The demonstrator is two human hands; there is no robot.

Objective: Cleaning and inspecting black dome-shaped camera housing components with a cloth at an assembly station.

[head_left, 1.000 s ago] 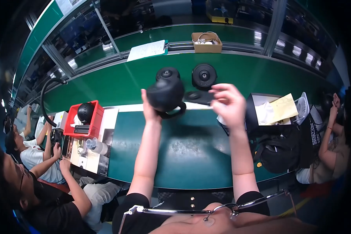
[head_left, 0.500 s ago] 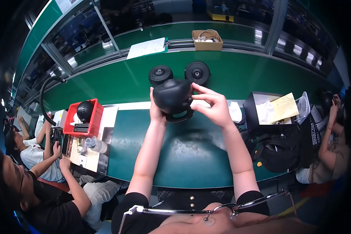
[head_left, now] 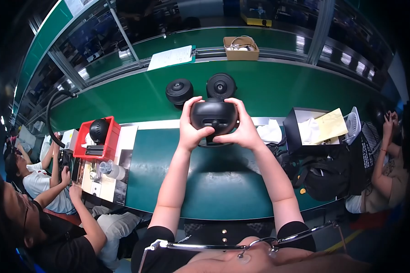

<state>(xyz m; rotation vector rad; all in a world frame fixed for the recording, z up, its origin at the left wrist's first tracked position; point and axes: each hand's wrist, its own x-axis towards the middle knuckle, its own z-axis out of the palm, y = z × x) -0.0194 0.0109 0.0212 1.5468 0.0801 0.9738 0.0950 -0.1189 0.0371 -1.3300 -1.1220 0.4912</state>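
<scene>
A glossy black rounded housing (head_left: 214,113) with a knob and slot on its near side is held up over the green mat (head_left: 205,191). My left hand (head_left: 190,129) wraps its left side, thumb on the near face. From the right, my right hand (head_left: 243,131) grips it the same way, thumb low by the knob. Just beyond, two black round units (head_left: 179,92) with disc-like tops stand on the green surface; the right one (head_left: 221,84) is partly behind the held housing.
At left, a red bin (head_left: 98,136) holds a black dome; clear cups (head_left: 111,169) stand nearby. On the right are a black box (head_left: 294,132) with papers and a black bag (head_left: 325,179). A clipboard (head_left: 171,57) and cardboard box (head_left: 241,53) lie behind. Co-workers sit on both sides.
The black housing has turned, so its knob and slot now face me, and shifted slightly right. My right hand has closed around it. Both round units behind have moved left.
</scene>
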